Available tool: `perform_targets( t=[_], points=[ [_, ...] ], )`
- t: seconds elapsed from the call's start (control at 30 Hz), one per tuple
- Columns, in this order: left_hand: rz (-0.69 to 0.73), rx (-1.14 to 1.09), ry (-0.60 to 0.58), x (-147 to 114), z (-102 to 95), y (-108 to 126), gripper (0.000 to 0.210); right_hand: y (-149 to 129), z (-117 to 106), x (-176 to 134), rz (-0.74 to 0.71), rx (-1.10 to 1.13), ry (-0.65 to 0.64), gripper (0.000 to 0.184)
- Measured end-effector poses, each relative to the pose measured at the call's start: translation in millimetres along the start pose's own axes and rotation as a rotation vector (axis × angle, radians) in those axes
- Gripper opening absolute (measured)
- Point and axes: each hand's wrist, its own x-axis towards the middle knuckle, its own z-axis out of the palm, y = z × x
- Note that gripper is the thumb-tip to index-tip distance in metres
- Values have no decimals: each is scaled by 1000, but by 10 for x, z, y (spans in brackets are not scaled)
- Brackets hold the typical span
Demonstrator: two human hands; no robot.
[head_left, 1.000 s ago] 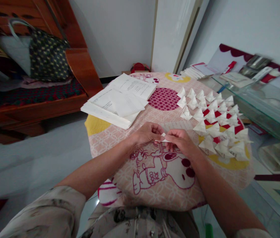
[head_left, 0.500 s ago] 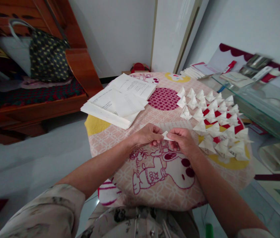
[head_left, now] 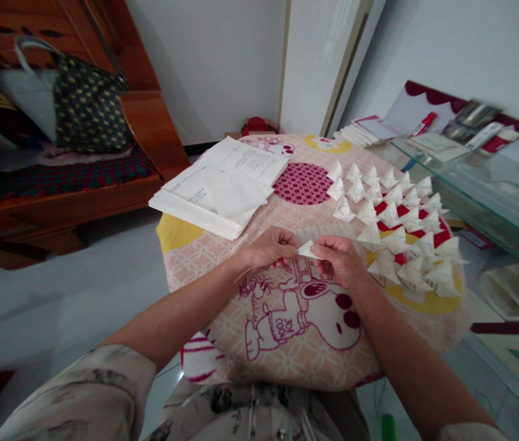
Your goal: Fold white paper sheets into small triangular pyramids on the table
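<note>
Between my two hands, just above the patterned tablecloth (head_left: 259, 331), is a small folded paper triangle (head_left: 306, 249). My left hand (head_left: 274, 247) pinches its left corner between thumb and fingers. My right hand (head_left: 338, 257) grips the right side, with the thumb on top; part of the paper is hidden under those fingers. Several folded paper pieces (head_left: 396, 240) with pointed tips stand in rows to the right of my right hand. Beyond my left hand lies a stack of printed paper sheets (head_left: 222, 190).
A glass shelf unit (head_left: 475, 190) adjoins the table's right side, holding a red tube (head_left: 423, 124) and metal containers (head_left: 473, 119). More stacked papers (head_left: 369, 131) lie at the back right. On the left, a wooden bench (head_left: 153, 135) carries a dark patterned bag (head_left: 89, 104).
My left hand has shifted slightly left along the paper, so more of the triangle shows between my hands. My right hand stays nearly in place.
</note>
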Motion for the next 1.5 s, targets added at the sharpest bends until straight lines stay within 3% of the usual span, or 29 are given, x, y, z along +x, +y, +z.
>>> perform_targets(
  t=[0.1, 0.23, 0.37, 0.53, 0.83, 1.03, 1.17, 1.27, 1.5],
  points=[
    [43, -47, -65, 4, -27, -5, 14, -6, 0, -6, -33, 20, -9, 29],
    [57, 20, -152, 35, -16, -38, 34, 5, 23, -14, -46, -25, -38, 28],
    [116, 67, -137, 58, 21, -76, 41, 23, 51, -12, -47, -66, -75, 31],
    [197, 16, -109, 30, 5, -59, 40, 12, 11, -28, -21, -89, -223, 29],
    [172, 104, -135, 17, 0, -71, 36, 13, 0, -47, -45, -163, -193, 26],
    [313, 259, -14, 19, -30, -91, 40, 136, 67, 39, -62, -154, -210, 33],
    [271, 213, -52, 40, -41, -169, 41, 189, 59, 77, -92, -180, -171, 29],
    [203, 128, -14, 75, -47, -223, 44, 189, 51, 92, -102, -195, -172, 27],
    [272, 188, 99, 142, -78, -228, 49, 162, 116, 138, -90, -186, -201, 33]
  ],
)
